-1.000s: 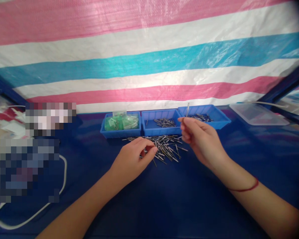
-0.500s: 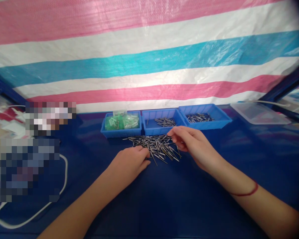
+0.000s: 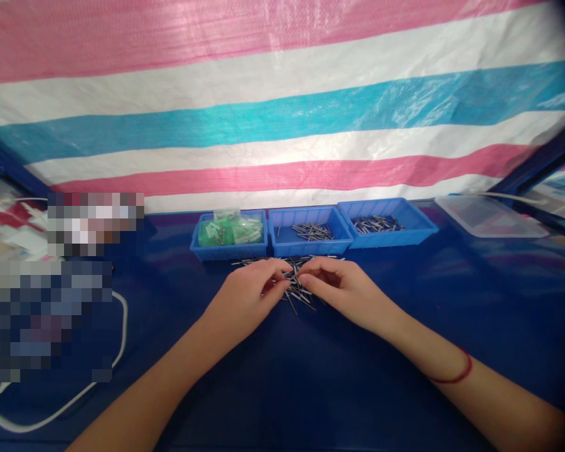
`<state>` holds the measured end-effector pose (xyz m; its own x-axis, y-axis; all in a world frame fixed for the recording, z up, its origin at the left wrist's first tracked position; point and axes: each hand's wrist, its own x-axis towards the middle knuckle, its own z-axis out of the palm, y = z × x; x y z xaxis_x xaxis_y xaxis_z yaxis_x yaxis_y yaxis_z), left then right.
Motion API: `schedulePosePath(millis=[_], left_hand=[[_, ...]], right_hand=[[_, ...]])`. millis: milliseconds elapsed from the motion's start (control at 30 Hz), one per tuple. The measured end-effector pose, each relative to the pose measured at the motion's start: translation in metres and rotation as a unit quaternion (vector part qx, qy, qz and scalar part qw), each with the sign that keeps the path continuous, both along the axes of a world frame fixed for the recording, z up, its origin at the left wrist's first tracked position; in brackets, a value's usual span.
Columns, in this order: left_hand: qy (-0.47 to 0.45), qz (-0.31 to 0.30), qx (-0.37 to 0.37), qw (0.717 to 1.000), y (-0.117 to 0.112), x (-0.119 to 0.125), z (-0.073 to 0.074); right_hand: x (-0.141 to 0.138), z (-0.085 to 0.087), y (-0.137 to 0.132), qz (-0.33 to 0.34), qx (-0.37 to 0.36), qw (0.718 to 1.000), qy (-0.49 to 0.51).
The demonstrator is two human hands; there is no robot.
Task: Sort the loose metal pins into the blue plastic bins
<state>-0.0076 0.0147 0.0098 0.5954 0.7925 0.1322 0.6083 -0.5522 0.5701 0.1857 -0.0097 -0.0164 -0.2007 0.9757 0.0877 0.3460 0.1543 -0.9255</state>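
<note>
A loose pile of thin metal pins (image 3: 300, 294), silver and dark, lies on the blue table. My left hand (image 3: 252, 285) is over the pile's left part, its thumb and fingers curled towards each other; whatever they hold is hidden among the pins. From the right, my right hand (image 3: 343, 285) comes close to the left fingertips. Its thumb and forefinger are pinched together at the pile, and what is between them is too small to make out. Both hands cover much of the pile.
Behind the pile stand three blue bins: the left bin (image 3: 228, 252) holds green and clear bags, the middle bin (image 3: 308, 246) and right bin (image 3: 395, 237) hold metal pins. A clear plastic lid (image 3: 492, 216) lies at the right. A white cable (image 3: 123, 326) loops at the left.
My right hand has moved left and slightly down from the front of the middle bin to the pile, meeting my left hand. My left hand has risen slightly, its fingers now facing the right ones.
</note>
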Motion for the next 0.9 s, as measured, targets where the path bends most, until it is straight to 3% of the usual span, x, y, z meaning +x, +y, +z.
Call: schedulePosePath(millis=[133,333,567,733,900], left_hand=[[-0.127,0.045,-0.084,0.987,-0.005,0.008,-0.003],[-0.212,0.052,-0.154,0.964,-0.007,0.013,-0.016],[-0.199,0.040,-0.186,0.961,-0.007,0.016,-0.021],[-0.136,0.021,-0.142,0.980,-0.006,0.016,-0.015],[-0.151,0.033,-0.102,0.983,-0.005,0.014,-0.014]], right_hand=[[-0.004,0.002,-0.004,0.009,-0.005,0.999,0.044],[-0.008,0.008,-0.006,-0.027,-0.028,0.993,0.111],[-0.007,-0.002,-0.005,-0.040,-0.004,0.994,0.104],[-0.007,0.001,-0.009,-0.049,0.064,0.995,0.058],[-0.006,0.003,-0.010,-0.052,0.083,0.994,0.049]])
